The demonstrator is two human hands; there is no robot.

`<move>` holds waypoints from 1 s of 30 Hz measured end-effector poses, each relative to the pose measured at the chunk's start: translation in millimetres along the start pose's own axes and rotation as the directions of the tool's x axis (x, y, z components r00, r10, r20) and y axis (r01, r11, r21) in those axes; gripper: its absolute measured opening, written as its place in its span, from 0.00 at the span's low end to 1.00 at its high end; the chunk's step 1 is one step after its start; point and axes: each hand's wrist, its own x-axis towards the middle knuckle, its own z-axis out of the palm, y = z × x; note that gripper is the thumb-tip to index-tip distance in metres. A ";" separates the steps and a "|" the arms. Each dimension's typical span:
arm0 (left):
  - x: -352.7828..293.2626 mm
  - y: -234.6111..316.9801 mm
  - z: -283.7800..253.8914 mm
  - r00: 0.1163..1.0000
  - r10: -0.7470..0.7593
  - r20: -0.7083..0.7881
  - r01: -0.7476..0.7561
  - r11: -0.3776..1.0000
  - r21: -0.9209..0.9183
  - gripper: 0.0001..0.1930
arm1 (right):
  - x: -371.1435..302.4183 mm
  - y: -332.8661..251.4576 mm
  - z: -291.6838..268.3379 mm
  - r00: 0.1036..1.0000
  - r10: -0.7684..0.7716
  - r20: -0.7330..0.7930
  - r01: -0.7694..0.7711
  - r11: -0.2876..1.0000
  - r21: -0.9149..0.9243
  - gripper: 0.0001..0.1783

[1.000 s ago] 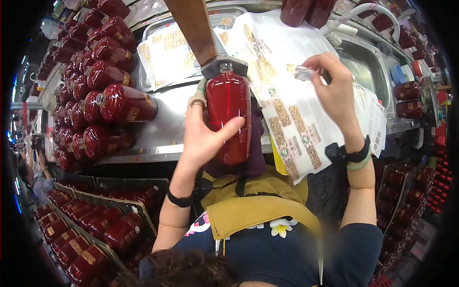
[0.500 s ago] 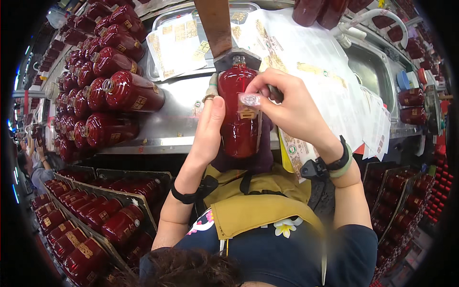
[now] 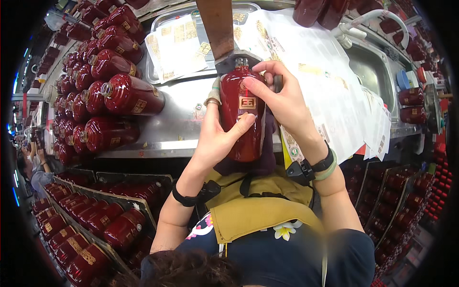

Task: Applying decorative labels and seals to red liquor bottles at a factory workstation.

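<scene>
A dark red glossy bottle lies lengthwise in front of me, its neck pointing away against a brown wooden stop. My left hand grips its left side, the thumb pressing across the front. My right hand covers the upper right of the bottle, fingers pressing beside a small gold square label stuck on its front. A dark purple cloth lies under the bottle.
Several red bottles lie stacked on the steel table at left. Sheets of gold labels sit in a tray behind, more sheets at right. Crates of bottles stand low left. Another person works far left.
My right hand came from the label sheets to the bottle and put a small label on its front. Both hands now press on the bottle.
</scene>
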 end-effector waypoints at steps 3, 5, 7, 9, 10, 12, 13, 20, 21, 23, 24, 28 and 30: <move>0.4 2.7 1.1 1.000 -0.019 0.013 0.019 1.000 0.004 0.38 | 0.1 -1.1 -2.1 1.000 -0.009 0.002 0.009 0.997 -0.080 0.22; -1.1 3.3 1.3 0.999 -0.028 0.015 0.028 1.000 0.004 0.38 | 0.5 1.1 -1.5 0.999 -0.035 -0.004 0.035 0.995 -0.093 0.22; -2.0 2.8 0.7 0.999 -0.039 0.015 0.039 0.999 0.001 0.37 | -0.3 -1.0 -0.1 0.999 -0.041 -0.013 0.040 0.993 -0.115 0.22; -2.3 2.9 0.8 0.999 -0.054 0.009 0.054 0.999 -0.007 0.37 | 0.9 0.0 0.1 0.999 -0.031 -0.014 0.029 0.994 -0.102 0.22; -2.3 2.6 0.7 0.998 -0.070 0.007 0.070 0.997 -0.014 0.37 | 0.4 -0.7 0.5 0.999 -0.029 -0.014 0.028 0.994 -0.102 0.22; -1.0 1.7 0.9 0.999 -0.052 0.012 0.052 0.999 -0.015 0.37 | -0.5 -3.1 1.6 1.000 -0.016 -0.018 0.015 0.998 -0.069 0.22; -0.7 1.7 0.9 0.999 -0.033 0.016 0.033 0.999 -0.013 0.37 | -0.4 -2.8 1.9 1.000 -0.016 -0.017 0.015 0.998 -0.068 0.22; 0.3 7.6 -0.8 0.999 -0.048 0.026 0.049 0.998 -0.031 0.37 | -4.8 4.9 -3.5 1.000 -0.007 -0.021 0.008 1.000 0.024 0.22; 1.7 10.1 -0.2 0.998 -0.057 -0.020 0.054 0.992 -0.116 0.37 | -9.3 5.9 -4.0 0.999 0.011 -0.040 -0.008 0.997 0.081 0.23; 5.2 12.3 -0.4 0.996 -0.069 -0.061 0.055 0.978 -0.202 0.37 | -20.6 6.6 -4.3 0.999 0.039 -0.034 -0.035 0.995 0.091 0.26; 7.1 12.8 -1.9 0.995 -0.083 -0.049 0.071 0.974 -0.215 0.37 | -25.7 9.9 -3.0 0.999 0.029 -0.029 -0.027 0.998 0.065 0.28; 8.7 10.3 -3.7 0.993 -0.116 -0.032 0.107 0.973 -0.202 0.38 | -34.8 15.2 0.0 1.000 0.023 -0.015 -0.023 1.000 0.018 0.35; 8.8 8.7 -3.5 0.992 -0.124 -0.038 0.114 0.974 -0.198 0.38 | -34.5 16.2 -0.3 1.000 0.017 -0.016 -0.017 1.000 0.004 0.36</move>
